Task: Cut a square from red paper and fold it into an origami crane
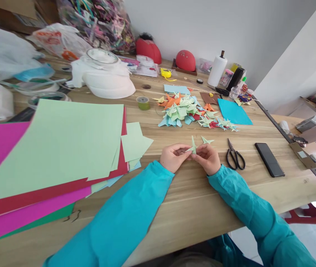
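Pale-green paper makes up the pointed folded figure pinched at its base between the fingertips of your left hand and your right hand. One point rises upright, another aims left. Too hard a squeeze could crush those narrow points, and an uneven pull between the two sides could spring the folds open or tear them. Just beyond your right hand, a separate pale-green pointed paper star lies on the wooden worktop; a forward nudge could bend it. Outward to the right, your turquoise right sleeve comes near the black-handled metal scissors, so a wide wrist swing might catch their loops; the black rectangular phone lies past them. On the other side, your turquoise left sleeve could drag the loose pale-green paper pieces beside the fanned stack of coloured paper sheets. Farther off, the multicoloured heap of folded paper figures could slide if bumped.
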`<state>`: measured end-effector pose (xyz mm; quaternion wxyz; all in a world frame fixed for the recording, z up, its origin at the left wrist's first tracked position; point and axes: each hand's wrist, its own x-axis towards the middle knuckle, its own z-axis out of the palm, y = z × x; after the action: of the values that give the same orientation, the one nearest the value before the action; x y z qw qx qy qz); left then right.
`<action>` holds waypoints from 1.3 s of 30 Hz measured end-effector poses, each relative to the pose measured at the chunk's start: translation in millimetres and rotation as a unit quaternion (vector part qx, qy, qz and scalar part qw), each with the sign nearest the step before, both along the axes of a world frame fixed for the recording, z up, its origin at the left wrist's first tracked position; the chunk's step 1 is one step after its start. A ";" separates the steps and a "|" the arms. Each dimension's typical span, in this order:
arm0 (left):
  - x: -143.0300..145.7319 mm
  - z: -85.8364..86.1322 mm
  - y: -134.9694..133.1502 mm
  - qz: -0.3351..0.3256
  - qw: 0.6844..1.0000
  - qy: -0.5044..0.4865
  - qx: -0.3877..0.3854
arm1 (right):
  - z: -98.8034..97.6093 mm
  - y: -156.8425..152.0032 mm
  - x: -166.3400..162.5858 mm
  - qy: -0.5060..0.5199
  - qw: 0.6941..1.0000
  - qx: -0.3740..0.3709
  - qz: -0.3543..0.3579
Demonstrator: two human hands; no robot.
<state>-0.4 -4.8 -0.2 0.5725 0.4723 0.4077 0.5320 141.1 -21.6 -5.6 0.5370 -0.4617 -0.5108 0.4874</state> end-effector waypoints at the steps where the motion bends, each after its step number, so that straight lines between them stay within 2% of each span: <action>1: 0.0 -0.4 -0.3 -0.002 1.000 0.002 0.003 | -0.4 0.2 -0.1 -0.008 1.000 0.000 -0.002; 9: -0.3 0.8 -2.8 -0.022 0.999 0.008 0.040 | -1.9 4.2 4.9 -0.014 0.999 -0.026 -0.013; 20: 0.6 3.9 -6.6 -0.031 0.998 0.026 0.048 | -1.9 3.1 3.1 -0.028 1.000 -0.004 -0.013; 28: 1.8 -3.5 -5.2 0.001 0.999 0.022 0.044 | -6.1 1.1 3.2 -0.078 0.995 0.045 -0.035; 31: 2.6 -6.3 -6.0 0.008 0.997 0.027 0.072 | -6.1 0.5 3.4 -0.085 0.994 0.046 -0.041; 34: 2.3 -6.9 -7.3 0.013 0.993 0.056 0.106 | -5.2 0.9 3.6 -0.058 0.998 0.017 -0.028; 39: -0.4 -3.5 -7.8 0.036 0.972 0.130 0.195 | -4.4 1.2 3.2 -0.024 1.000 -0.019 0.006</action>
<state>-0.8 -12.6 -3.7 0.3919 0.6247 0.3839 0.5557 144.3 -20.4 -10.0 0.5125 -0.4804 -0.5172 0.4889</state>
